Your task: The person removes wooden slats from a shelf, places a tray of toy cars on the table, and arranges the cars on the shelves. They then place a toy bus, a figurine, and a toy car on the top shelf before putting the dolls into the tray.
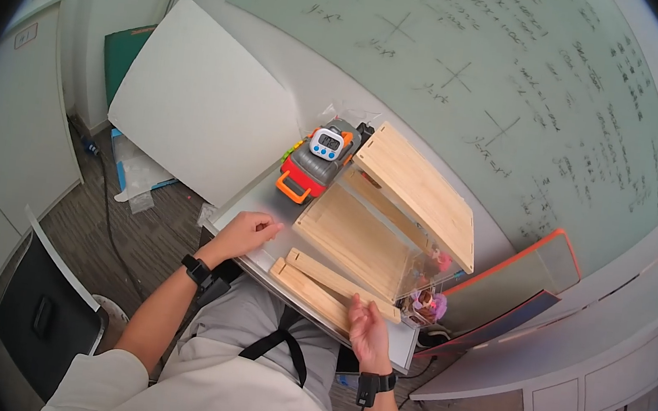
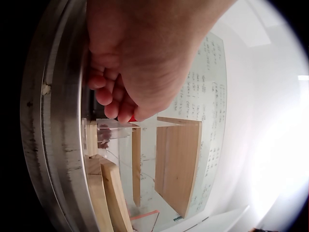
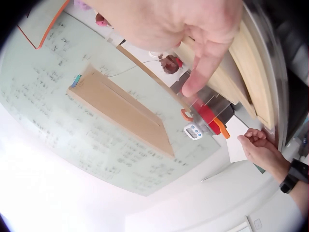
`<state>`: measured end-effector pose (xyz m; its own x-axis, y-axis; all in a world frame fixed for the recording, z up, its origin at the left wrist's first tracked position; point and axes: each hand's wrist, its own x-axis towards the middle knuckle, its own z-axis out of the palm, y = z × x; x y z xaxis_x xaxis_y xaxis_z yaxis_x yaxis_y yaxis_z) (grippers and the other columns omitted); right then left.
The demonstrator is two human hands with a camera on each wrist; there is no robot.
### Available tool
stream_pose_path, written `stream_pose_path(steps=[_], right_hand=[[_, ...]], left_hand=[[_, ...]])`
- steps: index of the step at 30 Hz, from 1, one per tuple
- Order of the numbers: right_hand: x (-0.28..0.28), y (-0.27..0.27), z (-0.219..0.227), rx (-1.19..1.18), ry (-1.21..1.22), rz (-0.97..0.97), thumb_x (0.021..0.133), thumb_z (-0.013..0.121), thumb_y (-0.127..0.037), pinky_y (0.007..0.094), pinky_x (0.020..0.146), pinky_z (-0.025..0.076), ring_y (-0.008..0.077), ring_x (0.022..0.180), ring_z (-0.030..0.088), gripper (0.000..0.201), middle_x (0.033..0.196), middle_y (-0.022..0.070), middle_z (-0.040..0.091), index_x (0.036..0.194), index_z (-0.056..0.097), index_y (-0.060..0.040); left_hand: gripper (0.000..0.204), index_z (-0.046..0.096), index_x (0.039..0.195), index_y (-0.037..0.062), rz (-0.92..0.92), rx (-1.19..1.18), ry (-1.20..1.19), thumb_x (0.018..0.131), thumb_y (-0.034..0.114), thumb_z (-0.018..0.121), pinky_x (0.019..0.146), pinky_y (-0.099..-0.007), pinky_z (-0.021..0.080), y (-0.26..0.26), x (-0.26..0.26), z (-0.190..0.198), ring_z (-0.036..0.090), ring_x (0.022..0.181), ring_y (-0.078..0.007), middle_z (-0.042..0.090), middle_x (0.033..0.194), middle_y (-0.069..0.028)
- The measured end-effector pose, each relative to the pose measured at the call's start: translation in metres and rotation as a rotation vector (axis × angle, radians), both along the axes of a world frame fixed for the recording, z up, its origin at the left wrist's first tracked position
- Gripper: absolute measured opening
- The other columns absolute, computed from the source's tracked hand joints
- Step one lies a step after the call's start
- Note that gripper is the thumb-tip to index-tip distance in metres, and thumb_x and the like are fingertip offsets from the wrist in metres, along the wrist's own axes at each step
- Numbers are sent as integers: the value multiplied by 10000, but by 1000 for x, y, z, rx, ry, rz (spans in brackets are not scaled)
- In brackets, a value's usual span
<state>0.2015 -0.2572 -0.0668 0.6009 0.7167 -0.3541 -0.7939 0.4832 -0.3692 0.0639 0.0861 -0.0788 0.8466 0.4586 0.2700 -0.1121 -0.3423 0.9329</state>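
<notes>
My left hand [image 1: 246, 237] is near the left front of the white table, its fingers loosely curled with nothing in them. Two pale wooden bars [image 1: 337, 280] [image 1: 310, 297] lie side by side along the front edge. Over their right end is my right hand [image 1: 368, 336], fingers relaxed; in the right wrist view its thumb [image 3: 195, 84] stretches out beside the bars. Behind them stands a wooden box frame with an upper board [image 1: 419, 195], a lower board [image 1: 353, 241] and clear panels between.
A red and grey toolbox [image 1: 312, 171] with orange handles carries a white digital timer [image 1: 326, 143] at the back left. Pink and purple trinkets [image 1: 427, 304] sit by the box's right end. A large white board [image 1: 199, 101] leans at left; a whiteboard [image 1: 474, 68] hangs behind.
</notes>
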Motion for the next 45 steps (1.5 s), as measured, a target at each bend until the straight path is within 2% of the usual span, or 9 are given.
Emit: stream_pose_path(steps=[6,9,11,12,14,15,17,23,45], right_hand=[[-7,-11,13,148,69,249,1126,456,-265,172,710,627,148,939,686,537,1195,174,681,1472,403,142],[-12,-10,23,3,-196,345,1114,496,-281,203,708,624,140,943,684,511,1272,171,689,1450,479,103],[-20,-2,34,-606,-840,286,1104,533,-281,256,748,613,163,978,698,458,1326,138,691,1432,557,39],[-19,2,32,-608,-837,285,1104,533,-281,256,748,613,163,978,698,458,1326,138,691,1432,557,39],[-16,13,26,-935,-1545,185,1050,631,-305,390,909,579,285,1122,681,452,1362,160,668,1387,621,-3],[-16,19,24,-936,-1545,186,1050,631,-305,390,909,579,285,1122,681,452,1362,160,668,1387,621,-3],[-18,32,20,-1136,-2232,-71,976,712,-354,503,1091,458,393,1306,558,552,1433,208,588,1402,598,-22],[-31,43,-11,-1256,-2290,34,952,710,-408,564,1179,322,435,1378,445,654,1478,244,497,1438,537,-6],[-35,44,-9,-1283,-2298,-13,956,698,-396,548,1190,312,423,1368,449,637,1463,244,508,1430,541,0]], left_hand=[[373,674,797,-4,1,-14,15,1033,285,649,573,-271,422,-2,-2,5,517,608,-66,608,651,-5],[370,675,798,-5,4,-23,13,1031,281,651,580,-271,429,-2,0,2,522,615,-65,614,656,-6],[368,677,800,-5,2,-20,11,1030,281,653,583,-271,431,-1,0,0,524,617,-65,616,658,-7],[365,680,803,-6,0,-14,7,1029,280,654,586,-271,433,-1,0,0,527,620,-66,619,661,-7],[364,681,806,-8,-1,-13,19,1028,280,654,588,-272,434,0,1,0,529,621,-68,620,663,-11],[363,682,810,-10,0,-11,30,1028,280,654,589,-272,436,0,1,-1,531,623,-70,621,664,-14],[363,683,814,-12,1,10,10,1028,280,654,590,-274,438,1,1,-1,533,623,-73,623,666,-19],[366,688,817,-17,15,23,2,1027,281,653,588,-283,442,0,0,0,536,621,-82,627,668,-31],[362,690,819,-16,9,22,13,1024,282,665,585,-277,443,-2,0,0,531,615,-77,620,658,-20]])
